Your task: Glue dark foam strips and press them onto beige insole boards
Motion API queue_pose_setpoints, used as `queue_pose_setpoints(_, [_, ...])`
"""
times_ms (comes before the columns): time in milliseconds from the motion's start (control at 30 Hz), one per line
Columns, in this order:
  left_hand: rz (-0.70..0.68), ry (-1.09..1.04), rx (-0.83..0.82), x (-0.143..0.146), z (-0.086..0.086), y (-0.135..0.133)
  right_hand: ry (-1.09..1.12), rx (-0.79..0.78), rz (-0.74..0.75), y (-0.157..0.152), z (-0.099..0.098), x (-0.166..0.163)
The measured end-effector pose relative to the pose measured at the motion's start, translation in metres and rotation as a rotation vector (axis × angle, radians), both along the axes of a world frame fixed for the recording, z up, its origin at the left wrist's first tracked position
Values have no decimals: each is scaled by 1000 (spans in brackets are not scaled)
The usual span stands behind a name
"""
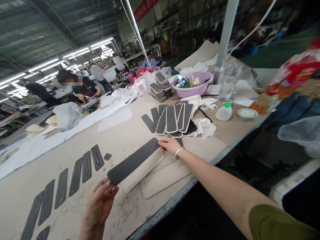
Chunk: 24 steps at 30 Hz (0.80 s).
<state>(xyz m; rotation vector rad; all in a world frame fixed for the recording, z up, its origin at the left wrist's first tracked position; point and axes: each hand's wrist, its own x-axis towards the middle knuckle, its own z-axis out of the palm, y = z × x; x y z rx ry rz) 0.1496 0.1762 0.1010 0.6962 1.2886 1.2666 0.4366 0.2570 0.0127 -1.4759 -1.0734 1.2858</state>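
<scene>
A long dark grey strip with rounded corners (135, 161) is stretched between my two hands above the table. My left hand (101, 198) pinches its near left end, and my right hand (171, 146), with a bracelet at the wrist, pinches the far right end. Just under the strip lies a beige panel (143, 175), with a larger beige panel (165, 180) beside it. To the left, several smaller dark pieces (61, 188) with shiny streaks lie in a row. Beyond my right hand is a fanned pile of grey pieces with pale edges (171, 119).
Behind the pile stand stacked grey pieces (160, 88) and a purple basin (192, 88) of small items. A green-capped bottle (224, 112), a clear jar (228, 85) and a round lid (247, 113) stand at right. A metal post (226, 40) rises there. A co-worker (83, 88) sits across the table.
</scene>
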Motion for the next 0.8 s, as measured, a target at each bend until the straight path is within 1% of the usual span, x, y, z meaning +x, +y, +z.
queue_pose_setpoints(100, [13,-38,-27,-11,-8,-1,-52,-4,16,-2,5,2])
queue_pose_setpoints(167, [30,-9,-61,-19,-19,-1,-119,-18,44,-4,6,3])
queue_pose_setpoints(300, [88,228,-171,-29,-48,-2,-322,-39,117,-7,4,3])
queue_pose_setpoints(400, [38,409,-241,-32,-67,-3,-494,-18,156,-8,-1,2])
queue_pose_setpoints(467, [-9,555,-261,-33,-75,-3,-583,1,182,-8,-5,0])
queue_pose_setpoints(633, [-138,942,-268,-35,-81,0,-719,13,228,-7,-10,-3])
queue_pose_setpoints(733, [-218,1084,-306,-36,-80,2,-776,4,237,-5,-11,-3])
queue_pose_setpoints(800, [-265,1153,-299,-37,-80,3,-804,0,248,-4,-11,-4])
